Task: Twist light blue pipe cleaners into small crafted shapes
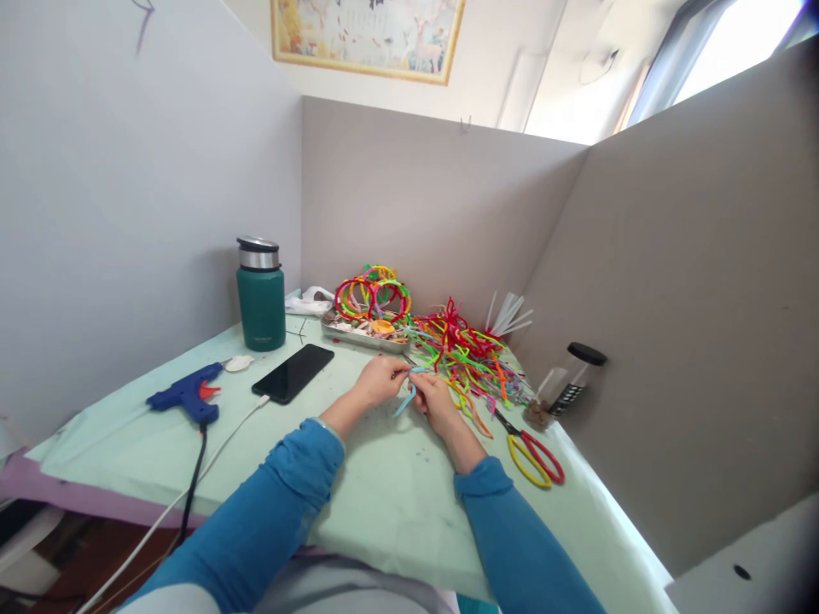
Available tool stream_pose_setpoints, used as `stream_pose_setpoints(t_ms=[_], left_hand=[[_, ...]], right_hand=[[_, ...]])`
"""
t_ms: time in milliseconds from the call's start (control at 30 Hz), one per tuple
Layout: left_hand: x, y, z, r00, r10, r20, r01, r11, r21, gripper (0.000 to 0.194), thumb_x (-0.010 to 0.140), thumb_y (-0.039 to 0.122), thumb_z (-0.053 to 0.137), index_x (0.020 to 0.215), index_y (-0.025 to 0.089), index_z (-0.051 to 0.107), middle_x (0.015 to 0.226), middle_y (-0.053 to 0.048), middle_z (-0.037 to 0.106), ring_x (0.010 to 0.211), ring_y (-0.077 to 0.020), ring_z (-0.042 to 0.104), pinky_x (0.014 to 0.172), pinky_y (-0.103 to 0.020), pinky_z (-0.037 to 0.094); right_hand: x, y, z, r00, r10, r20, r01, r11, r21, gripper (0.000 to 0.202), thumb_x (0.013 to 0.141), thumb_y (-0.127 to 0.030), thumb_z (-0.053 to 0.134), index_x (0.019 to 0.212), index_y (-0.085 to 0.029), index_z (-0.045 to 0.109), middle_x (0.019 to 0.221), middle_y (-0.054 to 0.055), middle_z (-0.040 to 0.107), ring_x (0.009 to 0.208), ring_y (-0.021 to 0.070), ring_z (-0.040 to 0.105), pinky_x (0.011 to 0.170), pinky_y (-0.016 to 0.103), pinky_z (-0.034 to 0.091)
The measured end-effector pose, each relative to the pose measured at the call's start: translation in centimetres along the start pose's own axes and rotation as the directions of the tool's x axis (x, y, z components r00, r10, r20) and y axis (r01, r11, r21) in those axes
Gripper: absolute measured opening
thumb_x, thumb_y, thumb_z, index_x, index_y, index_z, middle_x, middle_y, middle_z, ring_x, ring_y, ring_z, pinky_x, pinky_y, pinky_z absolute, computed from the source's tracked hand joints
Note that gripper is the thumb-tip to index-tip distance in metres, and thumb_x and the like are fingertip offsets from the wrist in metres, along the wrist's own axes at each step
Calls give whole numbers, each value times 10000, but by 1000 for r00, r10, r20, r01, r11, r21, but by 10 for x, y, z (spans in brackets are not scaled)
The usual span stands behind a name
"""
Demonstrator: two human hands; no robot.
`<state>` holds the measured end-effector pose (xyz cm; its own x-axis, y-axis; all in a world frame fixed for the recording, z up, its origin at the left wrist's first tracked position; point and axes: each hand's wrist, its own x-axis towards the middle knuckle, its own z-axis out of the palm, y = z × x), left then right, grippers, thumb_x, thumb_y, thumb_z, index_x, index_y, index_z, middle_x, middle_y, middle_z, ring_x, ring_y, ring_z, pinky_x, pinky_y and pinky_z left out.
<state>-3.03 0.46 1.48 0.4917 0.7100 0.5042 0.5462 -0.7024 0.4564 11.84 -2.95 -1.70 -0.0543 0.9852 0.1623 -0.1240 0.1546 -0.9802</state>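
Note:
Over the middle of the table, my left hand (382, 379) and my right hand (436, 399) meet with fingers pinched together. Between them is a light blue pipe cleaner (404, 401), bent, with one end hanging down to the left. Fingers hide part of it. A large tangle of coloured pipe cleaners (464, 345) lies just beyond my right hand, with yellow and orange strands reaching beside it. Behind my left hand stands a metal tray (364, 339) holding small pieces, with rings of twisted pipe cleaners (373, 298) on top.
To the left are a black phone (294, 373) on a white cable, a blue glue gun (188, 392) and a green bottle (261, 307). Scissors (534, 456) with red and yellow handles lie at right, near a clear jar (569, 384) and white sticks (510, 314). Grey partitions (435, 196) enclose the table.

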Motion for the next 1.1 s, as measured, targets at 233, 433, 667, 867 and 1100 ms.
stream_pose_setpoints(t_ms=[233,433,667,867,1100], left_hand=[[1,-2,2,1000,-6,2,6,1000,4,308,810,227,489,992,182,733,948,-57,728,820,-163,634,760,-228,455],[0,-4,4,1000,-21,13,22,1000,-9,344,771,202,500,1036,185,719,988,-52,723,811,-156,631,756,-223,464],[1,-7,5,1000,-15,5,15,1000,-18,359,756,195,508,1050,189,714,998,-47,722,848,-166,631,785,-232,465],[0,-6,4,1000,-16,13,16,1000,-4,357,760,199,503,1048,190,713,997,-52,719,857,-170,626,803,-238,464],[-2,-2,2,1000,-4,21,3,1000,23,370,759,185,489,1057,194,709,998,-59,715,861,-172,623,810,-243,460]], right_hand=[[0,-1,1,999,-30,34,29,999,37,331,726,-459,635,593,-185,504,395,-76,397,341,56,261,370,220,156],[0,-2,1,999,-38,24,38,999,14,381,738,-496,620,568,-190,468,408,-71,396,353,58,272,374,222,170],[0,-1,1,999,-40,22,40,999,2,384,740,-521,608,587,-192,481,420,-72,389,354,57,266,378,221,167],[0,-1,1,999,-45,26,46,999,-23,399,735,-505,612,546,-195,446,413,-66,394,355,58,275,385,226,183],[-1,0,1,998,-47,45,49,998,-40,381,741,-484,614,547,-195,460,419,-65,402,358,63,290,386,227,190]])
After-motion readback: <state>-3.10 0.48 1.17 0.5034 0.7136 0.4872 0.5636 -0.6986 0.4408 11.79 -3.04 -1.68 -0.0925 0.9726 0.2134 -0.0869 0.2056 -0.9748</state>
